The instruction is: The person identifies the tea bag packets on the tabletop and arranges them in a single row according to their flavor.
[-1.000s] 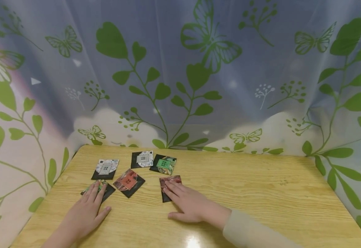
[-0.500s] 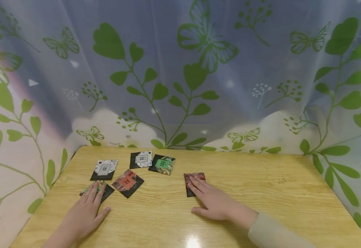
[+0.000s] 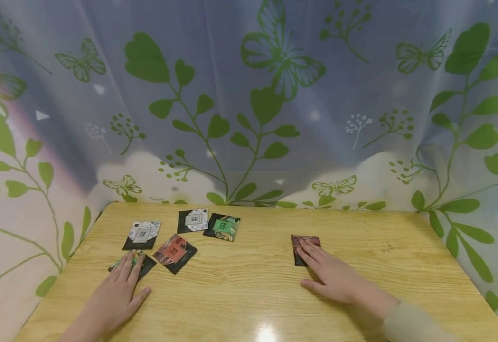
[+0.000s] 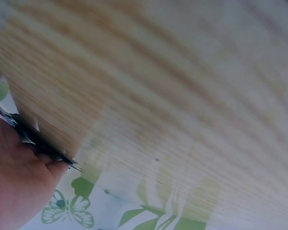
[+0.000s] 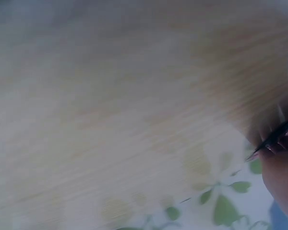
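On the wood-grained counter (image 3: pixel 240 294), well right of a second red packet (image 3: pixel 174 252), a red-and-black packet (image 3: pixel 298 260) lies flat beneath the right hand (image 3: pixel 332 275), much the nearer hand; its side edge points away from the person, its long axis too covered to tell; the left hand (image 3: pixel 114 297) rests on a green-and-black packet (image 3: pixel 147 267); both hands lie with fingers straight, gripping nothing.

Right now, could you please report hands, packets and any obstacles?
Left hand on green packet. Right hand on dark-red packet, apart from the others. Possible obstacles leftward: four other packets.
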{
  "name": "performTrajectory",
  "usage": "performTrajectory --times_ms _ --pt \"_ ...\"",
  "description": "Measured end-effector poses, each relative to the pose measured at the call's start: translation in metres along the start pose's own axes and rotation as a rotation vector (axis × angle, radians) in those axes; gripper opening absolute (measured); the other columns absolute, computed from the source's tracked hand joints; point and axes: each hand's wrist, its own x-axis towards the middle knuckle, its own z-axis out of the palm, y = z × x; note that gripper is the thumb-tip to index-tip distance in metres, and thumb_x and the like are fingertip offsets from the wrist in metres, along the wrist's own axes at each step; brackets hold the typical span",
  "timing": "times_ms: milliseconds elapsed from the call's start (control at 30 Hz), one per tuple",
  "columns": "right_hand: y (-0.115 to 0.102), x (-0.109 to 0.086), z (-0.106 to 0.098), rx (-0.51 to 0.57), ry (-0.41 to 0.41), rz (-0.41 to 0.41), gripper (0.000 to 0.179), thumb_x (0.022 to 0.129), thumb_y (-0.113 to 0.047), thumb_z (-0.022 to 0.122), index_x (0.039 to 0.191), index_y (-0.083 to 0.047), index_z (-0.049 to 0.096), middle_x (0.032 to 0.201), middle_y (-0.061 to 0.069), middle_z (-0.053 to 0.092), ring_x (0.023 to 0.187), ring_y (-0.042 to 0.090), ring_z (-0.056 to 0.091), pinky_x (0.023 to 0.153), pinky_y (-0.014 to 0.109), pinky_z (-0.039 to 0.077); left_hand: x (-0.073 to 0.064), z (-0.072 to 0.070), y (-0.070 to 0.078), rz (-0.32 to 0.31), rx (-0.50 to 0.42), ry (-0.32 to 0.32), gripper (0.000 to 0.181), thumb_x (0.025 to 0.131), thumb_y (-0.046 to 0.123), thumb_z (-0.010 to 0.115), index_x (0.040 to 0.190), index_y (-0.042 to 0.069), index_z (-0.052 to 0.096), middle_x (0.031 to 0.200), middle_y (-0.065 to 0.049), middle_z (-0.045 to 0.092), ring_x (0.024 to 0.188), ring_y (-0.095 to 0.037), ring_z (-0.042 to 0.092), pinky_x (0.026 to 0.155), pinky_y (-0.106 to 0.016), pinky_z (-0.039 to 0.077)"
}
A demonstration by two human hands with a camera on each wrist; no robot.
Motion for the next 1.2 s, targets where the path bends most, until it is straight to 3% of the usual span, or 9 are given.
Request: performTrajectory --times_ms 567,667,767,900,1000,1200 --pt "0.065 -0.068 -0.002 -0.051 0.191 0.085 0.070 0.106 -0.043 0.065 0.160 -0.003 0.045 0.167 0.020 0.042 0.149 0.045 0.046 0.110 0.060 0.052 0.000 0.003 -0.002 0.000 0.015 0.007 0.085 0.105 0.051 0.060 0.160 -0.009 0.037 0.165 -0.041 0.030 0.151 -0.058 0.035 0.120 -0.068 0.040" --pt "0.075 -0.077 -0.002 -0.074 0.220 0.097 0.070 0.104 -0.042 0.068 0.160 -0.005 0.046 0.166 0.018 0.045 0.147 0.042 0.049 0.110 0.050 0.052 0.000 0.003 -0.002 -0.005 0.016 0.006 0.084 0.105 0.051 0.061 0.159 -0.009 0.038 0.164 -0.041 0.031 0.151 -0.059 0.035 0.120 -0.068 0.041" --pt "0.083 -0.085 -0.003 -0.080 0.243 0.098 0.070 0.103 -0.042 0.070 0.160 -0.008 0.048 0.165 0.016 0.046 0.145 0.041 0.050 0.114 0.027 0.042 0.000 0.002 -0.001 -0.004 0.017 0.010 0.084 0.105 0.051 0.061 0.159 -0.010 0.038 0.164 -0.041 0.031 0.151 -0.058 0.036 0.119 -0.068 0.041" --pt "0.091 -0.094 -0.003 -0.065 0.262 0.074 0.069 0.101 -0.040 0.072 0.159 -0.010 0.050 0.164 0.016 0.048 0.143 0.041 0.052 0.113 0.000 0.013 -0.001 0.002 0.000 0.001 0.011 0.008 0.084 0.105 0.051 0.060 0.159 -0.010 0.037 0.165 -0.041 0.031 0.151 -0.058 0.035 0.120 -0.068 0.040" --pt "0.096 -0.099 -0.004 -0.061 0.271 0.059 0.068 0.100 -0.039 0.074 0.158 -0.012 0.050 0.163 0.016 0.049 0.143 0.038 0.051 0.110 -0.008 0.003 -0.001 0.002 0.001 0.001 0.006 0.003 0.085 0.106 0.051 0.060 0.160 -0.010 0.036 0.165 -0.041 0.030 0.151 -0.058 0.034 0.121 -0.068 0.039" --pt "0.103 -0.106 -0.003 -0.093 0.285 0.037 0.070 0.099 -0.038 0.076 0.159 -0.014 0.050 0.162 0.016 0.050 0.148 0.026 0.047 0.114 -0.007 0.000 0.000 0.002 0.001 -0.001 0.001 0.000 0.085 0.106 0.051 0.060 0.160 -0.010 0.036 0.165 -0.041 0.029 0.152 -0.059 0.033 0.121 -0.069 0.039"
